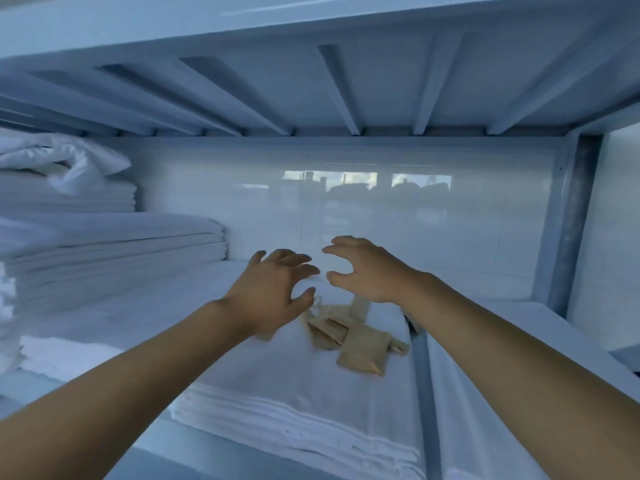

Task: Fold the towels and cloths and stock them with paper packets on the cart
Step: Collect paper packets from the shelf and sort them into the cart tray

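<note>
Left hand (273,289): fingers spread, loosely curled, holding nothing.
Right hand (367,271): same.
Tan paper packets (356,344): scattered heap on folded white cloth (277,382); nearest packet's long axis toward 11 o'clock.

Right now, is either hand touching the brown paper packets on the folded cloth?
Cannot tell. In the head view the left hand overlaps the paper packets, hiding any contact; the right hand appears raised above them. Both hands are open, holding nothing.

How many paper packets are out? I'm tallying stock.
About 5 paper packets, heaped together on the folded white cloth below the left hand and right hand; overlaps may hide more.
</note>
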